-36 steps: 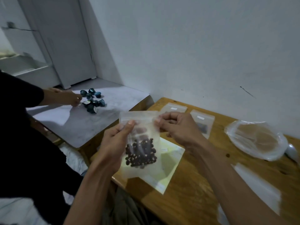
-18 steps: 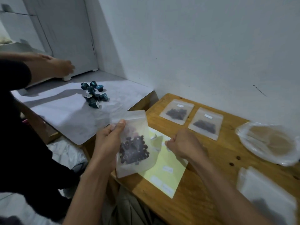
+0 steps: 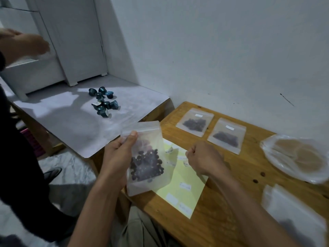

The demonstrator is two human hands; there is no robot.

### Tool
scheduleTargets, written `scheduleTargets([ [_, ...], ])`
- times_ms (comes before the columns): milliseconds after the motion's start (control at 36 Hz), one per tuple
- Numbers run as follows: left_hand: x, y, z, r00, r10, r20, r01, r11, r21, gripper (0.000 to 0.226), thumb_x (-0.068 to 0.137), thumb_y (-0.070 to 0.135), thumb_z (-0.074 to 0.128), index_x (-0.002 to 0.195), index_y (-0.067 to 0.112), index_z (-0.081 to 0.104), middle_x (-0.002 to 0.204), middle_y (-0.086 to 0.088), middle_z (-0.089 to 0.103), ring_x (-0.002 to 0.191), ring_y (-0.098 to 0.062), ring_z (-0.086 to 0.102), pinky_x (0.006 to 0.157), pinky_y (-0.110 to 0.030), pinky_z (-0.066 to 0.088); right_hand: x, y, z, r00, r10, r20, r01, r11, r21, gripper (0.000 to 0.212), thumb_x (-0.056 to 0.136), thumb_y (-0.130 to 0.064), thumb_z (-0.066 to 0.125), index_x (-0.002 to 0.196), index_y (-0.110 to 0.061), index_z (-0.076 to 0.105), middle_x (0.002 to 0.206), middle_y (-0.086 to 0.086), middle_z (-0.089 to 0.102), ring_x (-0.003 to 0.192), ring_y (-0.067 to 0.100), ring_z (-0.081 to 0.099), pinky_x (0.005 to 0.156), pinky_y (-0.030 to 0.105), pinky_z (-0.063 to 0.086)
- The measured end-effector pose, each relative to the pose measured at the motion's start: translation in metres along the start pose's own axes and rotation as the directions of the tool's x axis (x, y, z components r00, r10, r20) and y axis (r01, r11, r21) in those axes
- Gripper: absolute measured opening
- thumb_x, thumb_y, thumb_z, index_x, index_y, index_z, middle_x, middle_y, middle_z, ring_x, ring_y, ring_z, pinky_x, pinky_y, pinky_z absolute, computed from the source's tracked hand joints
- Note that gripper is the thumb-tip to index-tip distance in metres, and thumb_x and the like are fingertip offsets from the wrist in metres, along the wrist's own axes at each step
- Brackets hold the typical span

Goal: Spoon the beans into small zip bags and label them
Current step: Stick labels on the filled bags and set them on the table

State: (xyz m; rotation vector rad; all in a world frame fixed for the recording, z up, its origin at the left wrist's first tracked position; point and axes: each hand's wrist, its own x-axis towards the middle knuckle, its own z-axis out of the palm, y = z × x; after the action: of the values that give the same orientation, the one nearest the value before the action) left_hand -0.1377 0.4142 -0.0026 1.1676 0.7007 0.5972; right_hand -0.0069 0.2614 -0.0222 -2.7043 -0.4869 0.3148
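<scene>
My left hand [image 3: 118,158] holds a frosted zip bag [image 3: 147,168] with dark beans in it, upright over the near left corner of the wooden table [image 3: 231,179]. My right hand [image 3: 203,158] is closed in a fist over the pale yellow label sheet [image 3: 185,191], its fingertips down at a white label; whether it grips the label I cannot tell. Two filled, labelled zip bags [image 3: 195,122] [image 3: 227,135] lie flat at the back of the table.
A plate wrapped in clear plastic [image 3: 295,157] sits at the right. A stack of frosted bags [image 3: 292,211] lies at the near right. Blue capsules [image 3: 103,102] are scattered on a white-covered table to the left, where another person's arm [image 3: 23,45] reaches.
My right hand let go of the bag's top and dropped onto the label sheet. My left hand kept the bag and lowered it slightly. The other person's arm lifted away from the capsules.
</scene>
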Motion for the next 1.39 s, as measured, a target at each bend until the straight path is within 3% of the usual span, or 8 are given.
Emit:
scheduleTargets([
  [278, -0.002, 0.000, 0.001, 0.999, -0.039, 0.023, 0.039, 0.999, 0.019, 0.027, 0.093, 0.030, 0.064, 0.076, 0.010, 0.070, 0.067, -0.002, 0.075, 0.058, -0.012, 0.072, 0.046, -0.022, 0.053, 0.001, -0.002, 0.010, 1.000, 0.020, -0.021, -0.020, 1.000, 0.018, 0.020, 0.093, -0.030, 0.063, 0.076, -0.023, 0.055, 0.071, -0.003, 0.050, 0.074, 0.022, 0.055, 0.074, 0.037, 0.042],
  [556, -0.002, 0.000, 0.001, 0.998, -0.057, 0.037, 0.055, 0.996, 0.069, 0.026, 0.092, 0.033, 0.063, 0.080, 0.012, 0.072, 0.071, 0.000, 0.076, 0.059, -0.009, 0.072, 0.047, -0.022, 0.051, -0.003, 0.000, -0.007, 0.996, -0.093, 0.018, 0.087, 0.975, 0.206, 0.029, 0.095, -0.023, 0.055, 0.068, -0.016, 0.058, 0.065, 0.000, 0.060, 0.055, 0.015, 0.055, 0.050, 0.027, 0.042],
  [722, -0.002, 0.000, 0.009, 0.994, -0.081, 0.079, 0.074, 0.993, 0.087, 0.028, 0.094, 0.031, 0.063, 0.095, 0.005, 0.074, 0.085, -0.011, 0.077, 0.072, -0.020, 0.075, 0.054, -0.028, 0.055, -0.023, -0.011, -0.047, 0.965, -0.220, -0.146, 0.263, 0.772, 0.578, 0.010, 0.085, -0.018, 0.076, 0.076, -0.017, 0.071, 0.071, -0.007, 0.072, 0.064, 0.001, 0.066, 0.053, 0.011, 0.047],
  [833, -0.008, 0.000, 0.024, 0.979, -0.116, 0.167, 0.104, 0.992, 0.076, 0.025, 0.095, 0.027, 0.060, 0.102, 0.005, 0.072, 0.088, -0.014, 0.077, 0.079, -0.026, 0.076, 0.062, -0.035, 0.059, -0.032, -0.022, -0.055, 0.957, -0.268, -0.112, 0.266, 0.654, 0.708, 0.020, 0.081, -0.017, 0.082, 0.091, -0.019, 0.065, 0.072, 0.006, 0.074, 0.060, 0.010, 0.064, 0.056, 0.022, 0.052],
  [917, -0.014, -0.001, 0.036, 0.963, -0.144, 0.230, 0.131, 0.989, 0.068, 0.028, 0.097, 0.031, 0.058, 0.102, 0.007, 0.072, 0.095, -0.016, 0.077, 0.089, -0.030, 0.075, 0.087, -0.049, 0.056, -0.033, -0.023, -0.054, 0.955, -0.268, -0.129, 0.281, 0.675, 0.682, 0.026, 0.083, -0.017, 0.080, 0.096, -0.023, 0.059, 0.074, 0.007, 0.075, 0.065, 0.023, 0.067, 0.062, 0.033, 0.055],
  [1000, -0.017, -0.003, 0.042, 0.950, -0.158, 0.268, 0.142, 0.987, 0.079, 0.033, 0.096, 0.036, 0.057, 0.098, 0.009, 0.076, 0.100, -0.017, 0.075, 0.097, -0.035, 0.072, 0.098, -0.058, 0.049, -0.033, -0.019, -0.051, 0.960, -0.244, -0.138, 0.274, 0.712, 0.647, 0.029, 0.083, -0.016, 0.080, 0.098, -0.026, 0.057, 0.075, 0.002, 0.076, 0.072, 0.016, 0.073, 0.068, 0.034, 0.059],
  [1222, -0.022, -0.004, 0.052, 0.939, -0.117, 0.323, 0.073, 0.987, 0.146, 0.030, 0.095, 0.032, 0.060, 0.101, 0.006, 0.075, 0.098, -0.019, 0.075, 0.093, -0.035, 0.073, 0.091, -0.055, 0.054, -0.030, -0.012, -0.045, 0.947, -0.207, -0.246, 0.317, 0.732, 0.603, 0.034, 0.082, -0.013, 0.080, 0.101, -0.028, 0.055, 0.073, -0.002, 0.075, 0.070, 0.005, 0.072, 0.062, 0.024, 0.055],
  [1389, -0.025, -0.006, 0.062, 0.954, -0.037, 0.297, -0.034, 0.972, 0.231, 0.022, 0.093, 0.026, 0.064, 0.085, 0.013, 0.080, 0.087, -0.011, 0.077, 0.086, -0.027, 0.075, 0.087, -0.051, 0.056, -0.028, -0.009, -0.042, 0.922, -0.168, -0.348, 0.349, 0.750, 0.562, 0.036, 0.081, -0.014, 0.080, 0.103, -0.028, 0.055, 0.076, -0.006, 0.074, 0.070, 0.002, 0.070, 0.063, 0.020, 0.057],
])
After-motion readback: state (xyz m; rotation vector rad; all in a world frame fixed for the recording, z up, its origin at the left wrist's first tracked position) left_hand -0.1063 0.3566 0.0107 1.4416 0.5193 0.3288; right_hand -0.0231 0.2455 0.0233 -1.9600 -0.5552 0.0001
